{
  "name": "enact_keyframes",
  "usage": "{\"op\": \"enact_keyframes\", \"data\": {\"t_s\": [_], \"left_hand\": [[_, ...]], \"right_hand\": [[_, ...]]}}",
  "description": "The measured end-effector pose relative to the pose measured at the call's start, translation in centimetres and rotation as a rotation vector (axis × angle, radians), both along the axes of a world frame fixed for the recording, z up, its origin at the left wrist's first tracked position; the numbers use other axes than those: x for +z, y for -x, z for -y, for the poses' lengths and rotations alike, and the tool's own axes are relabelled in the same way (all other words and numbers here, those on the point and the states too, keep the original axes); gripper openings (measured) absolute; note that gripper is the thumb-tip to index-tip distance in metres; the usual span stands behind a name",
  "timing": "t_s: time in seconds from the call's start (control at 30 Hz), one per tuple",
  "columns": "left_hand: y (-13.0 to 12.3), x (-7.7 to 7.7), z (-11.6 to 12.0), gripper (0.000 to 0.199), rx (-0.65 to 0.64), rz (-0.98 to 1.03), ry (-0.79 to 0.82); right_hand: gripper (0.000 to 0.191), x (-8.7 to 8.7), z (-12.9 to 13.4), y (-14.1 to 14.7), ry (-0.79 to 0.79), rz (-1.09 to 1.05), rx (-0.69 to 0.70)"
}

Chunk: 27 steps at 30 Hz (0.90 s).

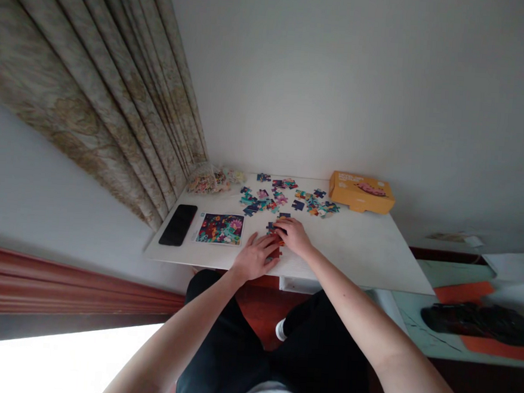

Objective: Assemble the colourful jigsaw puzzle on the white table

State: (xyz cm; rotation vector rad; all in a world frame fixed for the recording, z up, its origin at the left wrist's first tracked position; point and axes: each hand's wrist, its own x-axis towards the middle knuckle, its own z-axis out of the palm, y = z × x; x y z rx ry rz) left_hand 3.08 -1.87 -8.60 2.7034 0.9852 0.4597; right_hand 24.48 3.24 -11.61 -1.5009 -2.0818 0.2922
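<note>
On the white tabletop (pixel 357 251), a small cluster of jigsaw pieces (pixel 276 238) sat at the near edge, right of a printed picture card (pixel 220 228), under the right hand (pixel 293 234), its grip on them unclear; the left hand (pixel 254 257) lay open just beside. Most loose pieces (pixel 284 198) remained scattered farther away, left of an orange box (pixel 361 192), so little looked assembled.

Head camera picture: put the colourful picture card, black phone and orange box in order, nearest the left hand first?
1. Colourful picture card, just beside the left hand.
2. Black rectangular phone, farther left.
3. Orange cardboard box, far off to the right.
</note>
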Motion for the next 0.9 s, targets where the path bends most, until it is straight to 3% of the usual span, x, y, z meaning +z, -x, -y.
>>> {"op": "enact_keyframes", "data": {"t_s": [0.23, 0.63, 0.9], "left_hand": [[0.0, -0.1, 0.0, 0.042, 0.007, -0.004, -0.010], [-0.1, -0.2, 0.0, 0.041, 0.006, 0.012, -0.019], [0.2, -0.7, -0.6, 0.047, 0.034, 0.056, 0.007]], "right_hand": [[0.022, 0.3, 0.5, 1.0, 0.000, 0.023, -0.080], [0.023, 0.6, 1.2, 1.0, -0.054, 0.005, -0.087], [0.033, -0.4, 6.4, -2.2, -0.095, -0.034, -0.211]]}}
